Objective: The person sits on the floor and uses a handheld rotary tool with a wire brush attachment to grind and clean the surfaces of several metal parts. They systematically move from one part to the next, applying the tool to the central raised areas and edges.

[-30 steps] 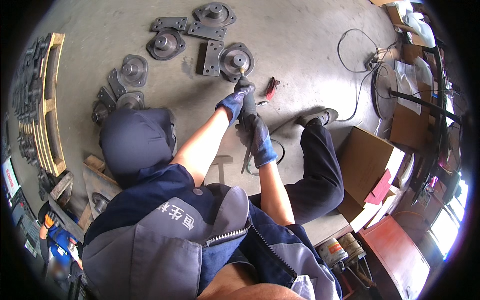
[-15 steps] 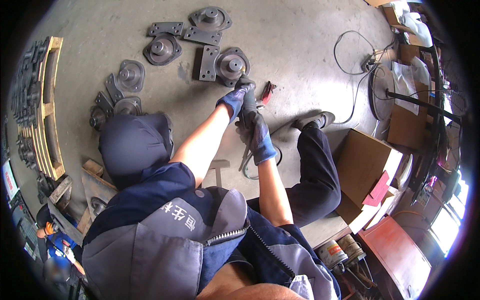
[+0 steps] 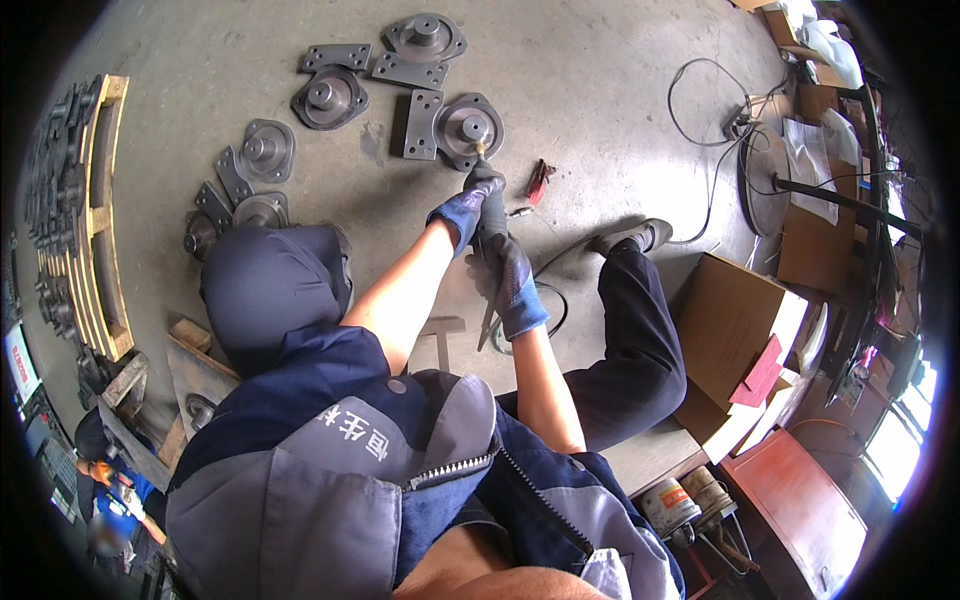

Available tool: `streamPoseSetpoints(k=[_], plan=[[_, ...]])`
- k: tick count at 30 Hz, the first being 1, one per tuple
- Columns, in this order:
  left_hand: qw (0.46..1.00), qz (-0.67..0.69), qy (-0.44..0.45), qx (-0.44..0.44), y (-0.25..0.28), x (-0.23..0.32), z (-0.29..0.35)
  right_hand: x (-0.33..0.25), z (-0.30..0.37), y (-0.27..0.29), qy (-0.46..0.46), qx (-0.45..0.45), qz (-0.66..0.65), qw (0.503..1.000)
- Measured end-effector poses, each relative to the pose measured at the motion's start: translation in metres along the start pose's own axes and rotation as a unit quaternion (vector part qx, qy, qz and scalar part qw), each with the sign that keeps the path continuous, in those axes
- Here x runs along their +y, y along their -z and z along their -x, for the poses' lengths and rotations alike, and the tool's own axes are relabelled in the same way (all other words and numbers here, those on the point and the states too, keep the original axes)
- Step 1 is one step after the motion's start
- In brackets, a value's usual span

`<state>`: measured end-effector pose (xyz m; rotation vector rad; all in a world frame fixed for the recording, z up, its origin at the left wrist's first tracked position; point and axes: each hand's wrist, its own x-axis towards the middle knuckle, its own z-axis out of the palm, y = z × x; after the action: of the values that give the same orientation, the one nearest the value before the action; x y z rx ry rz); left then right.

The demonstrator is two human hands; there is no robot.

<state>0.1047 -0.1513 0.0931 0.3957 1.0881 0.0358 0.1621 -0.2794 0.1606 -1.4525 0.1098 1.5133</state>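
Observation:
Both my hands wear dark gloves with blue cuffs. My left hand [image 3: 466, 207] is wrapped round the front of a dark, long-bodied straight grinder [image 3: 494, 216]. Further back on its body, my right hand [image 3: 518, 284] grips it too. The grinder's brass-coloured tip [image 3: 481, 149] points away from me and meets the near edge of the round boss on a grey metal flange [image 3: 455, 147]; whether it touches cannot be made out. This flange lies flat on the floor, joined to a rectangular plate [image 3: 422, 124] with holes.
Several similar flanges [image 3: 331, 97] lie in an arc to the left. Right of the grinder lies a red-handled tool [image 3: 541, 183]. A dark hose [image 3: 562, 297] loops by my right arm. A pallet [image 3: 112, 215] stands left, cardboard boxes [image 3: 735, 320] right. Another person [image 3: 125, 495] is at lower left.
The grinder's tip, hidden behind my left hand before, now shows at the boss. Both hands have drawn slightly back toward me with the grinder. The flanges stay put on the floor.

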Motion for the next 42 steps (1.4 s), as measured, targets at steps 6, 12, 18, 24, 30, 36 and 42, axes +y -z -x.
streamPoseSetpoints(k=[6, 12, 18, 24, 30, 36, 42], plan=[[0.999, -0.019, -0.028, -0.016, -0.019, 0.023, 0.024, -0.001, -0.013, 0.002, 0.012, 0.005, -0.018, 1.0], [0.998, -0.038, -0.036, -0.02, -0.017, 0.029, 0.031, -0.004, -0.01, -0.007, -0.019, 0.021, -0.038, 0.999], [0.999, -0.021, -0.018, -0.019, 0.003, 0.014, 0.007, -0.002, -0.001, -0.019, -0.005, 0.02, -0.052, 0.998], [0.999, 0.024, 0.004, -0.024, 0.012, 0.009, 0.0, 0.001, -0.004, -0.027, -0.01, 0.022, -0.081, 0.996], [1.0, -0.022, -0.021, -0.003, -0.002, 0.023, 0.014, -0.017, 0.003, -0.03, -0.03, 0.045, -0.031, 0.998], [1.0, -0.009, -0.026, -0.007, -0.004, 0.017, 0.007, -0.008, -0.01, -0.012, 0.002, 0.033, -0.018, 0.999], [0.999, 0.026, -0.021, -0.016, 0.008, 0.001, 0.004, 0.0, -0.006, -0.007, -0.017, -0.007, -0.024, 1.0]])
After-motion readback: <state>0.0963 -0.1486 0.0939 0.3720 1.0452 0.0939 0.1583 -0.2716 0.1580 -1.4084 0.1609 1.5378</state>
